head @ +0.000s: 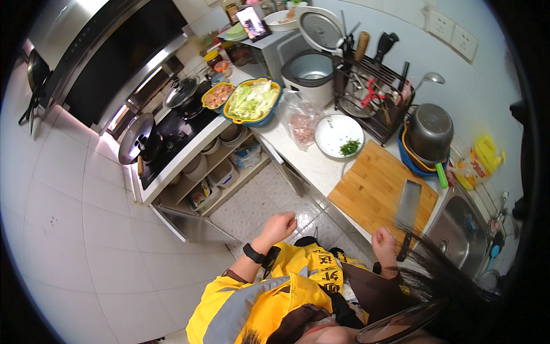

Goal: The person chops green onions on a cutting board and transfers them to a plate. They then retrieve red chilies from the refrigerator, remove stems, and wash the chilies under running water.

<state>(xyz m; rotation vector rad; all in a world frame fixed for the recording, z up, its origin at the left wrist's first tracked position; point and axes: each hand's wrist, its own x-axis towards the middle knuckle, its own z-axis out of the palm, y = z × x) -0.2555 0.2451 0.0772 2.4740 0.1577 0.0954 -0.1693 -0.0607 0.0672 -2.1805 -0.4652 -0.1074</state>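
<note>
My left hand (280, 225) hangs over the tiled floor with its fingers curled and nothing visible in it. Near the counter's front edge, my right hand (383, 241) is also curled, with no object seen in it. Just right of that hand is the black handle of a cleaver (408, 208), whose blade lies flat on a wooden cutting board (365, 185). Beyond the board, a white plate (333, 131) holds chopped green herbs (350, 147). Next to it rests a clear plastic bag of raw meat (302, 127).
Cabbage pieces fill a basket (252, 101) beside a smaller meat basket (218, 95). A wok (139, 139) and a lidded pot (184, 96) stand on the stove. Lower cabinet doors (193, 223) stand open at knee height. A steel sink (459, 232) is at right.
</note>
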